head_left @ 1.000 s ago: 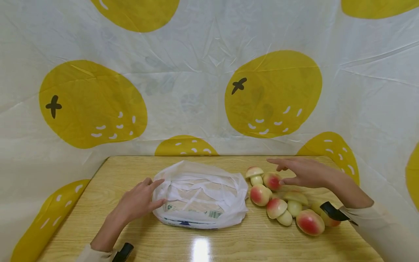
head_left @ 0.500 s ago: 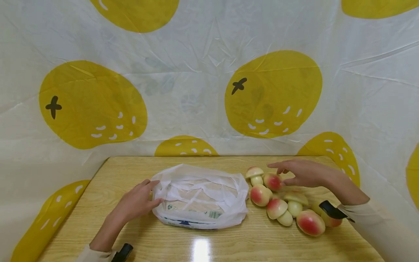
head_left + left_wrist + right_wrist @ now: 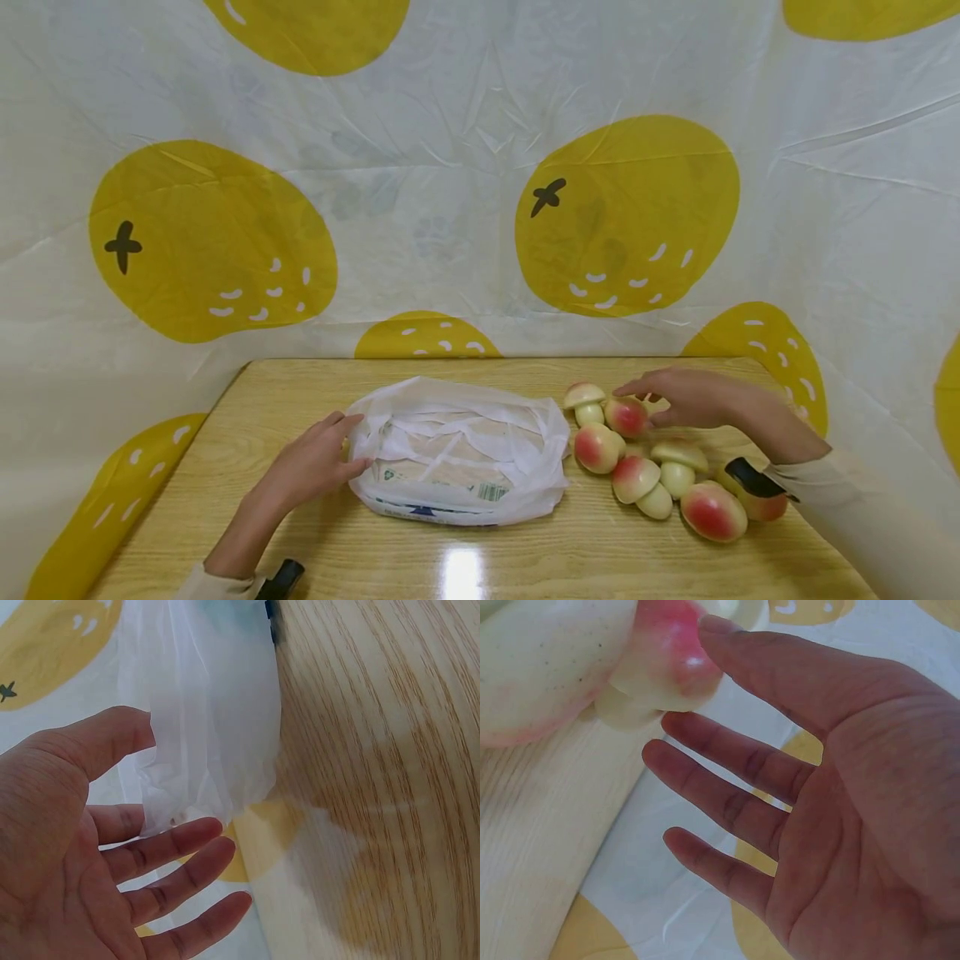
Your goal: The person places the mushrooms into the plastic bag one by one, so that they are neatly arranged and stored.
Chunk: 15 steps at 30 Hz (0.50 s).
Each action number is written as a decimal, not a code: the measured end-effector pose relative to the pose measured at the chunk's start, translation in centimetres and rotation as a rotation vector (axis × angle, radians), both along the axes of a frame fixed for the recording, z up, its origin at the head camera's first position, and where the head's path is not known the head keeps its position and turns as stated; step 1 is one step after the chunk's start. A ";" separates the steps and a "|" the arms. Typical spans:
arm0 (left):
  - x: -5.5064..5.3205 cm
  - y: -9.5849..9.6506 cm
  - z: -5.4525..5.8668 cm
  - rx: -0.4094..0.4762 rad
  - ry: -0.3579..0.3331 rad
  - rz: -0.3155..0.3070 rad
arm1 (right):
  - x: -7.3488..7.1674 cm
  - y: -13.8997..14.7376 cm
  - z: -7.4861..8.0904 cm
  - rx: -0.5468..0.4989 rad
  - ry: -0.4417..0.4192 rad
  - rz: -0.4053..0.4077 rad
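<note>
A thin white plastic bag [image 3: 551, 483] with green and blue print lies mid-table, its mouth facing up. At its left end is my left hand [image 3: 311, 458]. In the left wrist view, the thumb and index finger stand apart against the film, their tips partly hidden by it, while the other fingers [image 3: 187, 874] spread loosely. My right hand [image 3: 693, 397] is over the far end of a group of toy mushrooms, its loosely bent fingers closest to a red-topped mushroom [image 3: 626, 417]. The right wrist view has the thumb overlapping that mushroom's red cap [image 3: 676, 637], with the palm bare.
Several more cream mushrooms with red patches, including an oval-capped one [image 3: 714, 512], lie close together right of the bag. The wooden table [image 3: 375, 567] ends against a hanging cloth [image 3: 435, 208] printed with yellow fruit. Black bands sit on both wrists.
My left hand has drawn back slightly to the left at the bag's end, and the bag's far rim has sunk a little. My right hand has lowered slightly, fingers closer to the mushroom.
</note>
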<state>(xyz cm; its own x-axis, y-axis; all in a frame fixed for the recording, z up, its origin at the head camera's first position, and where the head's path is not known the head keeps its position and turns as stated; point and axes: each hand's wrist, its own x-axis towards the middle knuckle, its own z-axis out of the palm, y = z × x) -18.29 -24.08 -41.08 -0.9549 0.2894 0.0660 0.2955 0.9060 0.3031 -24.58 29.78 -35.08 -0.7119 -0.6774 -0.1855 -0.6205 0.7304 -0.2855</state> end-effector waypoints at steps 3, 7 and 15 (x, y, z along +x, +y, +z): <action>0.1 0.0 0.0 0.000 -0.007 0.000 | -0.2 -0.2 -0.3 -0.004 0.010 0.028; 0.2 0.0 0.1 0.001 -0.015 0.003 | -0.5 -0.5 -0.6 -0.006 0.012 0.035; 0.3 0.0 0.1 -0.009 -0.029 0.013 | -0.9 -0.5 -1.3 -0.013 0.032 0.032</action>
